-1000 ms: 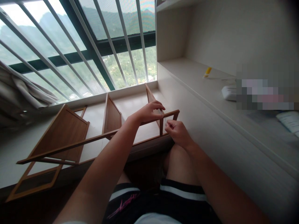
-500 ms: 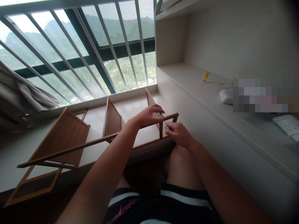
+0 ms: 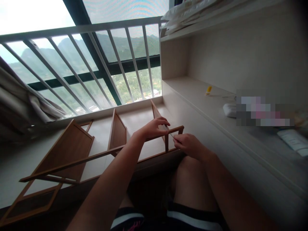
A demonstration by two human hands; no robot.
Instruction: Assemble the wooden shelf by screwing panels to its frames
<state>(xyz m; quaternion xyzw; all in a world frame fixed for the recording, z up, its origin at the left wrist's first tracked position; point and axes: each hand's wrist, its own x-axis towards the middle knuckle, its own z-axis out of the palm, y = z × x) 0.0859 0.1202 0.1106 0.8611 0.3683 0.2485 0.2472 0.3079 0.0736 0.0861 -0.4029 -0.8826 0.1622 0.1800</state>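
A brown wooden rack frame [image 3: 72, 150] with several upright panels lies on its side along the window ledge. My left hand [image 3: 154, 126] curls over the top rail at the frame's right end, fingers closed on it. My right hand [image 3: 189, 145] is pinched shut on a thin metal tool [image 3: 169, 132], whose tip meets the rail just beside my left fingers. My bare knees and dark shorts fill the bottom of the view.
White window bars [image 3: 96, 64] rise behind the ledge. A bunched curtain [image 3: 21, 102] hangs at left. A pale shelf [image 3: 192, 93] at right carries a small yellow item [image 3: 208, 90] and white objects. Folded bedding [image 3: 187, 12] lies on top.
The view has tilted upward, showing more window and the upper shelf. Both hands stay at the frame's right end, the right hand shifting slightly rightward with the tool.
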